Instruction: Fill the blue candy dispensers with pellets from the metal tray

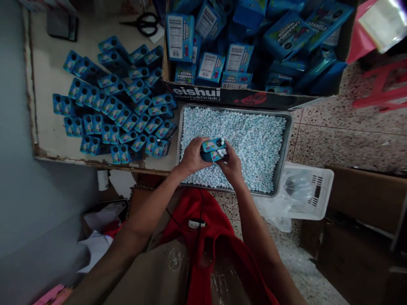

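Two small blue candy boxes (212, 145) are held side by side above a metal tray (290, 127). White and pale blue candies (254, 144) fill the tray in a thick layer. My left hand (193, 156) is closed round the left side of the boxes. My right hand (232, 163) grips their right side, with a few white candies lying at the box tops near its fingers. Each box top shows a dark round hole, partly covered by candies. My fingers hide the lower parts of the boxes.
Many blue boxes (117, 110) stand on the table at left, near black scissors (146, 24). A cardboard carton (235, 94) full of blue boxes sits beyond the tray. Right of the tray are a white plastic crate (326, 190) and a red stool (378, 87).
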The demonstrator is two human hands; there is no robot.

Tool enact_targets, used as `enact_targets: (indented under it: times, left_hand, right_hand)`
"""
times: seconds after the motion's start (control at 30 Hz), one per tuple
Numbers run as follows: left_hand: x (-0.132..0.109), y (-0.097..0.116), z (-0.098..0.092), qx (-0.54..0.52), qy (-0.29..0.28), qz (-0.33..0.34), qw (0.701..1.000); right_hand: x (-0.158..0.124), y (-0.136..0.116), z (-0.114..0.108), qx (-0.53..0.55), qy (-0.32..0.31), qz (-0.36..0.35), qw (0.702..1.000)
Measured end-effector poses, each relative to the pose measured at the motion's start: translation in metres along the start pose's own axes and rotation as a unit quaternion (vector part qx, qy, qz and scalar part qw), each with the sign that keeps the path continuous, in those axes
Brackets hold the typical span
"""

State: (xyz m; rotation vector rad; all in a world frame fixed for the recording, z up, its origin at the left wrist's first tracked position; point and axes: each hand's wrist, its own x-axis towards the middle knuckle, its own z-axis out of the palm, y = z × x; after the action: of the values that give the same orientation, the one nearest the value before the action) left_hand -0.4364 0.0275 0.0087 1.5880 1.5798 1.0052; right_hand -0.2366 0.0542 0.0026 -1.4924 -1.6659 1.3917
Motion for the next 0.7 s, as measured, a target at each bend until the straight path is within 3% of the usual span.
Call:
enact_targets:
  times: [0.17, 0.23, 0.37, 0.53, 0.7]
  left_hand:
    - [0.006, 0.007, -0.018, 0.107, -0.049, 0.033, 0.993]
    - [0.005, 0.0, -0.019, 0.095, -0.031, 0.009, 0.995]
    - [-0.004, -0.023, -0.018, 0.019, 0.046, -0.067, 0.996]
    - [-0.021, -0.027, -0.015, -0.142, 0.019, -0.068, 0.987]
    - [-0.045, -0.005, -0.028, -0.149, 0.01, -0.065, 0.987]
  right_hand:
    - [-0.005, 0.026, -0.006, 0.088, 0.03, 0.079, 0.993]
    - [-0.009, 0.031, -0.007, 0.101, 0.046, 0.085, 0.99]
    - [-0.014, 0.023, -0.005, 0.014, 0.075, 0.047, 0.996]
    - [-0.002, 0.003, 0.003, -0.029, -0.068, -0.056, 0.996]
    - [0.01, -0.005, 0.014, -0.023, -0.201, -0.052, 0.978]
